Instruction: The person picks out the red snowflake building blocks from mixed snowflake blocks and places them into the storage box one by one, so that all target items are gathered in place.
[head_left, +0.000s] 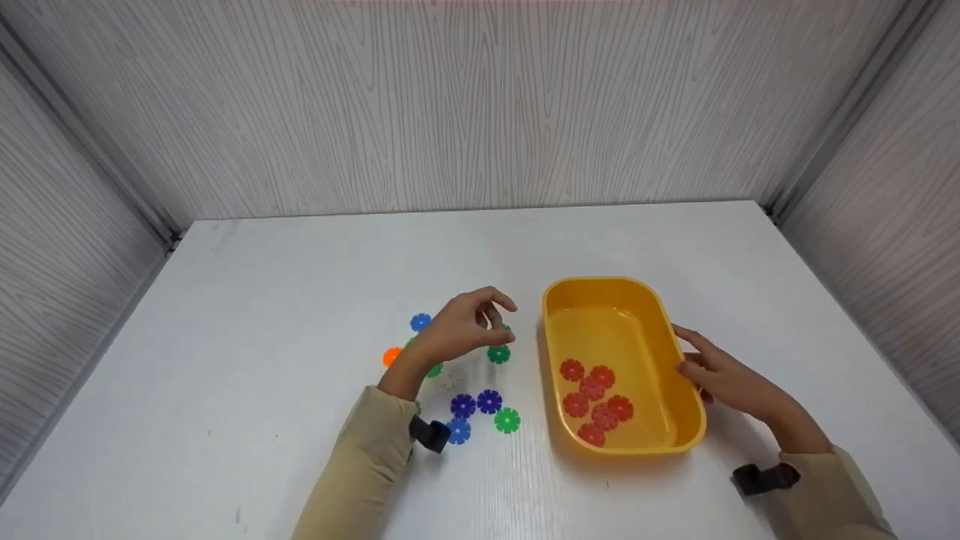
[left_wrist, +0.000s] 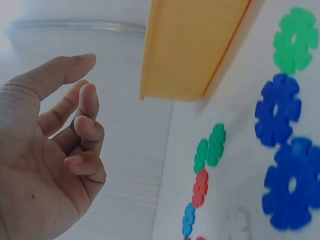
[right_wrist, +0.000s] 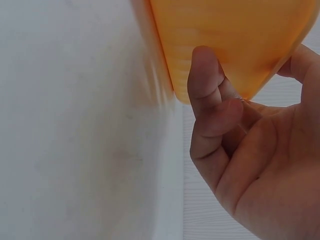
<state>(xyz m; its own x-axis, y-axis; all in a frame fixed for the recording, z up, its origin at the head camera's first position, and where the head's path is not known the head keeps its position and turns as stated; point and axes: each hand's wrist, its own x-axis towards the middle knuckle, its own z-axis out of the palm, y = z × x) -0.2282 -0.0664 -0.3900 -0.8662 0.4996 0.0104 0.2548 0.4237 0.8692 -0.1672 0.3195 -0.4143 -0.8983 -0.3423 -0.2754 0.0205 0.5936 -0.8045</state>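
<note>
My left hand (head_left: 469, 326) hovers over the toothed plastic discs, its fingers loosely bent and nothing between them. Below and around it on the table lie green (head_left: 499, 354), dark blue (head_left: 490, 401), light blue (head_left: 421, 322) and orange (head_left: 392, 356) discs; the forearm hides part of the group. A red disc (left_wrist: 200, 188) shows among them in the left wrist view. With my right hand (head_left: 724, 375) I hold the right side of a yellow plastic tray (head_left: 622, 337), bent fingers against its outer wall. Several red discs (head_left: 592, 388) lie in its near left part.
The white table (head_left: 300, 277) reaches back to a wood-grain panel (head_left: 450, 112), with similar panels at left and right. A clear disc (left_wrist: 239, 222) lies near the coloured ones. Black straps with small cameras (head_left: 430, 433) sit on both wrists.
</note>
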